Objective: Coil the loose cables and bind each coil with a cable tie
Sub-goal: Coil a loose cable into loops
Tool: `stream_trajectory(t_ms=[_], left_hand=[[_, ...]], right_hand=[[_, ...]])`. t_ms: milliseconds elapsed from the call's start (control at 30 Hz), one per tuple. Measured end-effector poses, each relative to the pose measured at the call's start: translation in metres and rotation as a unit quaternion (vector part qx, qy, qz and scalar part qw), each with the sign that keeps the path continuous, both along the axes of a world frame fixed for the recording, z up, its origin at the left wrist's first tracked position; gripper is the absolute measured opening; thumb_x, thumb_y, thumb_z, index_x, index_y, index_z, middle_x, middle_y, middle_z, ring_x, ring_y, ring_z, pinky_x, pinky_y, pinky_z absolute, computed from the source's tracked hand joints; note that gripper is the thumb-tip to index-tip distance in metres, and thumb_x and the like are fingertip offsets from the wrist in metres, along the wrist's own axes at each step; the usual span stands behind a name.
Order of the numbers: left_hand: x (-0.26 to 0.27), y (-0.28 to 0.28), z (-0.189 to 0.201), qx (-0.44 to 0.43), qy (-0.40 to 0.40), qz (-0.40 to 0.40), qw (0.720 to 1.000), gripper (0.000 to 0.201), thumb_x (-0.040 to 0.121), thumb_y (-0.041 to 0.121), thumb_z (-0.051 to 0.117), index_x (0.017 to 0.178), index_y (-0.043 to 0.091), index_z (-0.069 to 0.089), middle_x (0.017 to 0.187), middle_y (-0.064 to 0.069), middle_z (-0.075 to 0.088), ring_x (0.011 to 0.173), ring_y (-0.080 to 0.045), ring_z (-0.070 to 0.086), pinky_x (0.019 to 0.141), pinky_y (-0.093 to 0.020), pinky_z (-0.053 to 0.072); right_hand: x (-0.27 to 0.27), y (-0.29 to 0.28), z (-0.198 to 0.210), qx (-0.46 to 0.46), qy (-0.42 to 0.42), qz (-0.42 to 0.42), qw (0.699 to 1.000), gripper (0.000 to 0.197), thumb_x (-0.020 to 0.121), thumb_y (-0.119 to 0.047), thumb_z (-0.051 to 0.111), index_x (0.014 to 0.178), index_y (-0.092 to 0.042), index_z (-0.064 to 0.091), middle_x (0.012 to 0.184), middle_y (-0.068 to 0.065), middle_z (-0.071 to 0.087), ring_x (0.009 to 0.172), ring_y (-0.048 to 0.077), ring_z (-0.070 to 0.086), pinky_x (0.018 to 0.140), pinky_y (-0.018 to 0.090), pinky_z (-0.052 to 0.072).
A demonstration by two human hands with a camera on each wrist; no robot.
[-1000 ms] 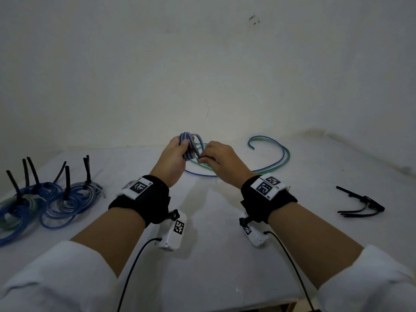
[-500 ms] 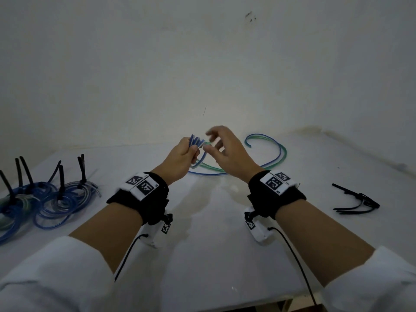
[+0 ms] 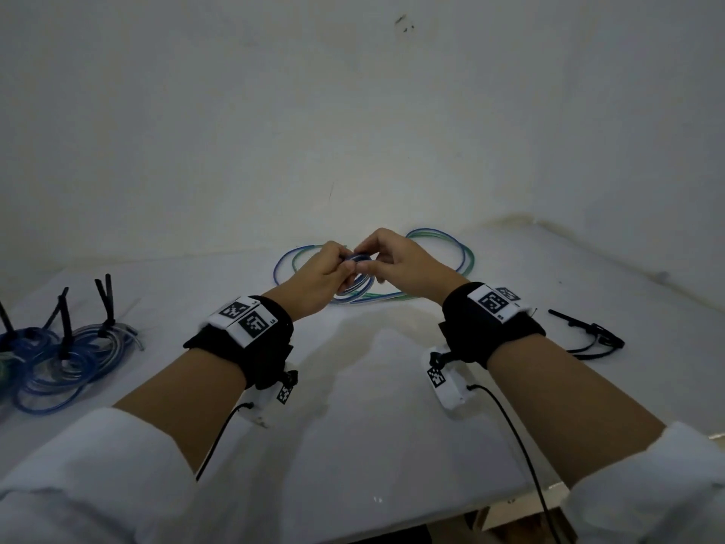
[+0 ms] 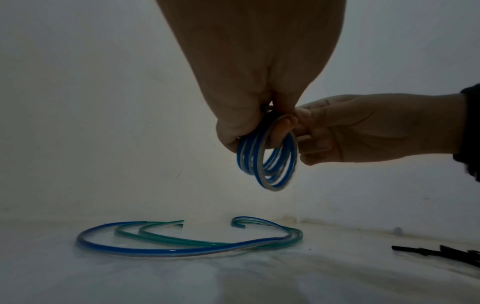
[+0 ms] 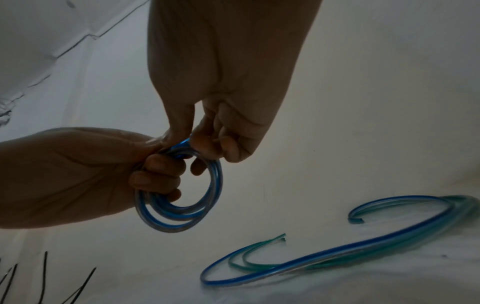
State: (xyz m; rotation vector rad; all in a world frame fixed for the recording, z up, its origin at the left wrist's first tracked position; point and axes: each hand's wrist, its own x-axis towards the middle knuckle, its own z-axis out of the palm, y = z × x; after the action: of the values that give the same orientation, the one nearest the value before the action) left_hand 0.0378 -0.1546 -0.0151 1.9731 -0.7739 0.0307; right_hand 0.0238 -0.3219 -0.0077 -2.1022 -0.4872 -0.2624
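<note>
Since half a second back, both hands have closed in again at the centre of the head view: the right hand, then spread above the coil, now pinches its top, while the left hand grips the blue coil with fingers hooked through it, above the desk. Springy loops could fan apart if either pinch slackens before a cable tie, lying at right, is fetched. Loose cables wait behind.
</note>
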Motion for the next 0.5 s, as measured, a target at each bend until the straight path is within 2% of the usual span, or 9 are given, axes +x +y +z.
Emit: stream_trajectory(t_ms=[67, 133, 200, 267, 367, 500], left_hand=[[0.003, -0.007, -0.003, 0.008, -0.004, -0.009, 1.000, 0.017, 0.099, 0.009, 0.036, 0.085, 0.019, 0.039, 0.072, 0.000, 0.047, 0.064, -0.012, 0.041, 0.066, -0.027, 0.037], [0.001, -0.017, -0.004, 0.006, -0.005, -0.019, 1.000, 0.014, 0.099, 0.009, 0.036, 0.088, 0.017, 0.039, 0.072, -0.001, 0.047, 0.065, -0.012, 0.042, 0.066, -0.027, 0.037], [-0.002, -0.029, -0.002, -0.004, 0.008, -0.036, 0.999, 0.004, 0.099, 0.007, 0.036, 0.098, 0.012, 0.036, 0.071, -0.001, 0.048, 0.066, -0.013, 0.043, 0.065, -0.022, 0.039], [-0.005, -0.042, 0.002, -0.005, 0.017, -0.048, 0.999, 0.008, 0.099, 0.008, 0.036, 0.105, 0.007, 0.032, 0.071, -0.001, 0.048, 0.066, -0.011, 0.045, 0.063, -0.014, 0.039], [-0.004, -0.058, 0.004, 0.021, 0.038, -0.082, 0.996, 0.009, 0.100, 0.014, 0.036, 0.099, 0.007, 0.042, 0.076, 0.001, 0.052, 0.071, -0.009, 0.048, 0.070, -0.016, 0.039], [-0.007, -0.083, 0.008, 0.053, 0.054, -0.140, 0.987, 0.021, 0.101, 0.016, 0.032, 0.094, 0.006, 0.050, 0.079, 0.000, 0.052, 0.076, -0.008, 0.047, 0.072, -0.006, 0.037]], right_hand=[[-0.005, -0.010, 0.002, 0.030, 0.034, 0.003, 0.999, 0.014, 0.087, -0.011, 0.063, 0.094, -0.013, 0.051, 0.077, -0.008, 0.062, 0.052, 0.005, 0.047, 0.054, 0.016, 0.040], [-0.011, -0.019, 0.003, 0.059, 0.053, 0.012, 0.997, 0.014, 0.088, -0.007, 0.062, 0.091, -0.012, 0.049, 0.070, -0.006, 0.062, 0.048, 0.002, 0.045, 0.052, 0.016, 0.038], [-0.018, -0.029, 0.004, 0.073, 0.060, 0.006, 0.996, 0.012, 0.088, -0.005, 0.060, 0.090, -0.010, 0.049, 0.073, 0.001, 0.061, 0.049, -0.001, 0.046, 0.053, 0.017, 0.038], [-0.023, -0.041, 0.003, 0.081, 0.060, -0.013, 0.995, 0.012, 0.087, -0.004, 0.060, 0.092, -0.008, 0.050, 0.075, 0.001, 0.061, 0.052, -0.001, 0.048, 0.054, 0.017, 0.039], [-0.030, -0.062, 0.003, 0.103, 0.060, -0.029, 0.992, 0.015, 0.087, -0.002, 0.061, 0.085, -0.013, 0.050, 0.074, -0.001, 0.061, 0.055, -0.002, 0.051, 0.055, 0.016, 0.039], [-0.043, -0.091, 0.004, 0.107, 0.053, -0.059, 0.991, 0.018, 0.087, -0.001, 0.061, 0.083, -0.015, 0.050, 0.076, 0.000, 0.060, 0.052, -0.006, 0.052, 0.052, 0.012, 0.039]])
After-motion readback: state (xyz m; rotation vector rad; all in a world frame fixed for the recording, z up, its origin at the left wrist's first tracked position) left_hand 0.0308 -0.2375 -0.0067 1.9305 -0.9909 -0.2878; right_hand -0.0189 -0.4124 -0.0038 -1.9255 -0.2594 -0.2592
